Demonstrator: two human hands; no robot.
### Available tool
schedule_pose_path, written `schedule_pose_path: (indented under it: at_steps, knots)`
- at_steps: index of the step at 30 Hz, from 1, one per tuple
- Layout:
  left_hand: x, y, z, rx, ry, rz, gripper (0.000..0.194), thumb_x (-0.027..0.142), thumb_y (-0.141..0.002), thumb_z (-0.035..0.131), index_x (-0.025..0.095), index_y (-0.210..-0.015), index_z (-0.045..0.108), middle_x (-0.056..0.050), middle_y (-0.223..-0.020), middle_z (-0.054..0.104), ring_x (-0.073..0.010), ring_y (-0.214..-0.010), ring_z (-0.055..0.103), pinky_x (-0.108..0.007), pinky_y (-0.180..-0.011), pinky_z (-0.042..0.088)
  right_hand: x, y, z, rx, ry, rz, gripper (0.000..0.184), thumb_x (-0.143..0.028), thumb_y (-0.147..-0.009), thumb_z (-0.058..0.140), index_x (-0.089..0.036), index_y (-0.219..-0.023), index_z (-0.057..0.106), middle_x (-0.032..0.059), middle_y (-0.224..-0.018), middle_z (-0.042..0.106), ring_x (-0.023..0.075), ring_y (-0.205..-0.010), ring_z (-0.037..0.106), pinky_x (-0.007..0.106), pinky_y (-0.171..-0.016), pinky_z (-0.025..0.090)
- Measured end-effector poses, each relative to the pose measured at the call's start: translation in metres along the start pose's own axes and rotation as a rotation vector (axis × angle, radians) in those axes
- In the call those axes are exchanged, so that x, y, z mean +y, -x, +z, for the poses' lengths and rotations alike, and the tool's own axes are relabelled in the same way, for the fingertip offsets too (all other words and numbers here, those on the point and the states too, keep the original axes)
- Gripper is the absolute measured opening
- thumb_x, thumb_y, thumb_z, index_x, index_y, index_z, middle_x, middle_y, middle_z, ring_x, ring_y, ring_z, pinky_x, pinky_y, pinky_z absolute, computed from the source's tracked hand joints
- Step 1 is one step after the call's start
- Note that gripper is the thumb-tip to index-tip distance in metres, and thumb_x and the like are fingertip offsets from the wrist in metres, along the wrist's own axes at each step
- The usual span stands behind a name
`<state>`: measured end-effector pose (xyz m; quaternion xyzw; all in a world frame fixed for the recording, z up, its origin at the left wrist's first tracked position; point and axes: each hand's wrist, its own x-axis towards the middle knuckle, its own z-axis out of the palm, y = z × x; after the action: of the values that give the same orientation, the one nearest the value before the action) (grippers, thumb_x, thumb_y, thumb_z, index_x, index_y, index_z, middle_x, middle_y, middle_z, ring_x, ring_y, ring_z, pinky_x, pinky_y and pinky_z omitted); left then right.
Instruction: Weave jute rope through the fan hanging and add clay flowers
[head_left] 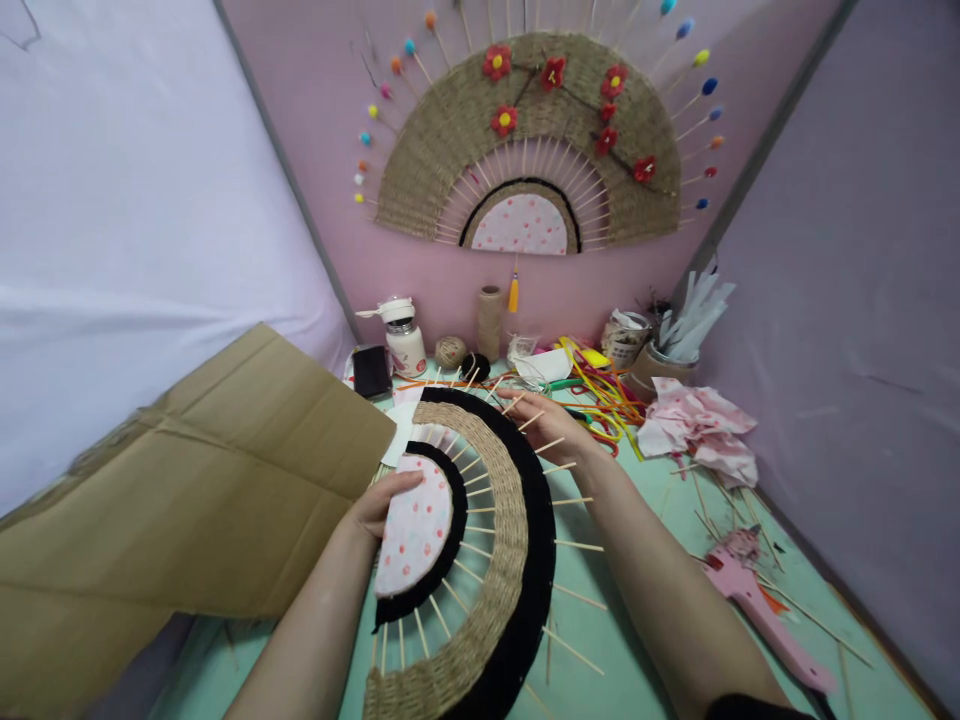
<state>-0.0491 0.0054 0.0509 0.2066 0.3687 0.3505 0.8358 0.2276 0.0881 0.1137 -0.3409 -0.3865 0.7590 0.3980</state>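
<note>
A woven half-circle fan (508, 500) is held up over the table, its curved side to the right. It has a tan woven band, a black outer band, a black inner arc and thin wooden sticks whose bare ends jut out. My left hand (379, 500) is closed on its straight edge, thumb over the white fabric half-disc (420, 525) with pink dots; the other fingers are hidden behind. At the upper right of the rim, my right hand (551, 425) reaches behind the stick ends with its fingers stretched out. Whether those fingers touch the fan is unclear.
A finished-looking fan (427, 140) with red flowers hangs on the back wall. Cardboard (247, 480) leans at left. Behind lie a phone (372, 371), a white bottle (406, 345), twine and colored strips (600, 390). Crumpled fabric (697, 430), a pink glue gun (772, 620) and loose sticks lie right.
</note>
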Motion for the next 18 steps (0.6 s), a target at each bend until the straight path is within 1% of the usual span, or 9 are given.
schedule_pose_path:
  at_steps: [3,5,7,9,11,13,15,18]
  knots:
    - [-0.001,-0.002,0.0,-0.017,-0.001,0.011,0.018,0.017,-0.077,0.062,0.004,-0.087,0.07,-0.015,-0.081,0.074,-0.0237,-0.071,0.071,-0.03,-0.069,0.055,-0.011,-0.005,0.003,-0.014,-0.129,-0.063,0.022,-0.015,-0.079,0.06,-0.02,-0.1,0.062,0.0042,-0.098,0.07,0.0136,-0.083,0.065,0.027,-0.074,0.051]
    - [-0.002,-0.003,-0.001,-0.039,0.014,0.026,0.017,0.017,-0.077,0.063,0.005,-0.086,0.07,-0.014,-0.08,0.074,-0.0235,-0.071,0.071,-0.03,-0.068,0.055,-0.021,-0.018,0.006,-0.004,-0.167,-0.071,0.019,-0.011,-0.081,0.056,-0.019,-0.097,0.062,0.0049,-0.097,0.07,0.0125,-0.083,0.065,0.026,-0.076,0.052]
    - [-0.002,-0.003,-0.002,-0.061,0.035,0.038,0.017,0.017,-0.076,0.063,0.005,-0.085,0.07,-0.014,-0.078,0.074,-0.0234,-0.071,0.071,-0.029,-0.068,0.055,-0.034,-0.039,0.011,0.034,-0.159,-0.034,0.018,-0.008,-0.083,0.051,-0.018,-0.094,0.061,0.0046,-0.093,0.07,0.0113,-0.079,0.065,0.025,-0.075,0.053]
    - [-0.002,-0.002,-0.004,-0.075,0.059,0.062,0.017,0.018,-0.077,0.063,0.005,-0.085,0.07,-0.014,-0.078,0.074,-0.0236,-0.073,0.071,-0.029,-0.069,0.054,-0.045,-0.067,0.018,0.045,-0.132,0.001,0.018,-0.006,-0.084,0.047,-0.016,-0.091,0.06,0.0054,-0.087,0.07,0.011,-0.076,0.065,0.025,-0.072,0.054]
    - [-0.002,-0.001,-0.007,-0.089,0.071,0.079,0.017,0.018,-0.077,0.063,0.005,-0.084,0.071,-0.015,-0.078,0.074,-0.0241,-0.074,0.071,-0.029,-0.07,0.054,-0.057,-0.095,0.028,0.045,-0.101,0.017,0.015,-0.006,-0.085,0.047,-0.016,-0.089,0.059,0.0055,-0.08,0.069,0.0115,-0.073,0.065,0.025,-0.07,0.055]
    - [-0.001,0.001,-0.009,-0.101,0.078,0.079,0.018,0.019,-0.078,0.061,0.005,-0.083,0.072,-0.015,-0.078,0.074,-0.0241,-0.073,0.071,-0.03,-0.071,0.054,-0.068,-0.117,0.038,0.038,-0.071,0.01,0.013,-0.008,-0.084,0.05,-0.016,-0.088,0.058,0.0056,-0.078,0.069,0.012,-0.071,0.065,0.027,-0.068,0.056]
    - [0.0,0.002,-0.01,-0.111,0.087,0.076,0.019,0.02,-0.079,0.06,0.005,-0.082,0.072,-0.015,-0.078,0.074,-0.0236,-0.071,0.071,-0.03,-0.073,0.053,-0.079,-0.131,0.047,0.03,-0.051,-0.034,0.011,-0.01,-0.085,0.051,-0.017,-0.089,0.058,0.0051,-0.081,0.069,0.0116,-0.071,0.064,0.027,-0.069,0.056]
    - [0.0,0.002,-0.012,-0.113,0.111,0.072,0.021,0.02,-0.079,0.059,0.005,-0.084,0.072,-0.014,-0.076,0.074,-0.0232,-0.07,0.071,-0.03,-0.074,0.053,-0.096,-0.136,0.051,0.017,-0.044,-0.156,0.012,-0.012,-0.087,0.049,-0.019,-0.091,0.058,0.003,-0.088,0.07,0.0095,-0.076,0.065,0.026,-0.073,0.055]
